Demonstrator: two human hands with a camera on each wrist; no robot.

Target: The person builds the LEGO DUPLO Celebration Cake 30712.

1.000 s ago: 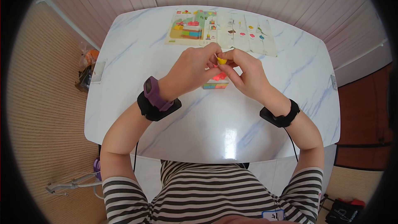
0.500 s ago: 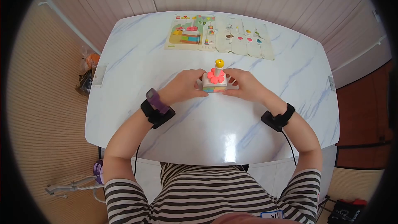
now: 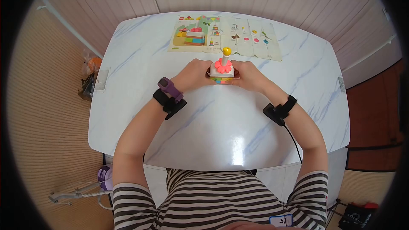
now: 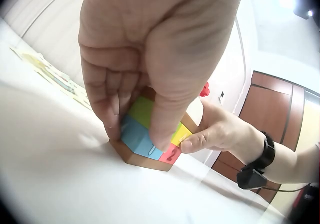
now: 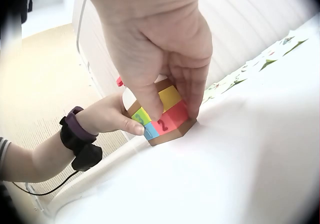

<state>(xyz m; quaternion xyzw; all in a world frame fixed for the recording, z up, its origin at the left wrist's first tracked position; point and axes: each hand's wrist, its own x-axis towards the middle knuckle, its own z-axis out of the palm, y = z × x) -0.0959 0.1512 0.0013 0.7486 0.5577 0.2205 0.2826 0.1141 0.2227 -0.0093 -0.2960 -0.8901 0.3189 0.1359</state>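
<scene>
A toy brick cake (image 3: pixel 221 80) stands upright on the table between my two hands. Its white top carries a pink flower piece (image 3: pixel 220 68), a white candle (image 3: pixel 225 61) and a yellow flame-shaped piece (image 3: pixel 227 52). My left hand (image 3: pixel 197 76) grips the cake's left side, with the thumb over the blue brick (image 4: pixel 135 135) in the left wrist view. From the other side my right hand (image 3: pixel 252 77) grips it, thumb against the front near a red brick (image 5: pixel 174 115) marked 2. Brown pieces lie at the cake's bottom. The hands hide its sides in the head view.
An unfolded instruction sheet (image 3: pixel 251 44) with brick pictures lies flat behind the cake on the white marbled table (image 3: pixel 204 127). Pale panelled wall stands beyond the table's far edge. Wrist cameras (image 3: pixel 275 115) with cables sit on both forearms.
One second ago my fingers were at the yellow piece above the stack. They then came down to the cake's sides, and the cake has shifted away from my body.
</scene>
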